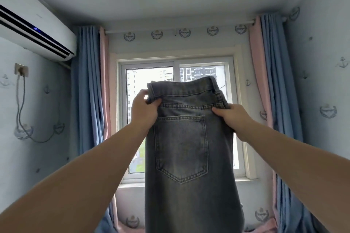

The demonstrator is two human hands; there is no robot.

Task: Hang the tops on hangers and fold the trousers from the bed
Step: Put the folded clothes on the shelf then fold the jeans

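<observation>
Hanging between left hand and right hand: grey jeans.

Faded grey-blue jeans with pale contrast stitching hang at frame centre. Blue-and-pink curtains flank the white-framed window. Pale blue wallpaper carries anchor and crest motifs. White air conditioner, upper left.

Grey jeans hanging upright, back-pocket side facing.
</observation>
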